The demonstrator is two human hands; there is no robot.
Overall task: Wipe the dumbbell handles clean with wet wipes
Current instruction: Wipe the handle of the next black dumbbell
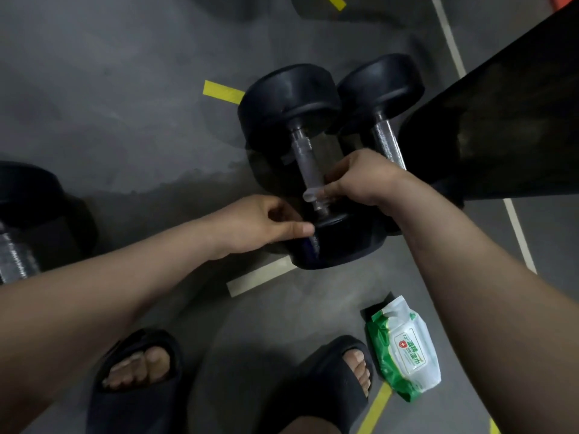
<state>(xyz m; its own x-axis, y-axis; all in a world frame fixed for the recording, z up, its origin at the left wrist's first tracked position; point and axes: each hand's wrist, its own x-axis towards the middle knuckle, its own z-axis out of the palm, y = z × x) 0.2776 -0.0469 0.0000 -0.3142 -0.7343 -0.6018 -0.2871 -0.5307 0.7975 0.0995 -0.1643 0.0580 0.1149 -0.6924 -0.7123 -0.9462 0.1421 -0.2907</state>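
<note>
Dumbbell handles are the job, and the one in hand (305, 161) belongs to the left of two dumbbells lying side by side on the floor (125, 104). A wet wipe (310, 194) shows as a pale fold at the handle's near end, under the right hand (360, 180), whose fingers (332, 178) curl round the bar and pinch the wipe against it. We judge the wiping to be under way, not finished. The stretch of bar above the hand looks shiny, but we cannot tell whether that is wetness. The neighbouring handle (387, 142) sits just beside the right hand's knuckles, with no wipe on it.

The left hand (260, 223) holds the near head (338, 242) — thumb laid along its rim, fingers curled at its edge — steadying it, we think. A third dumbbell (18, 245) lies well apart at the left. The pack of wipes (404, 346) rests on the floor near the right foot.
</note>
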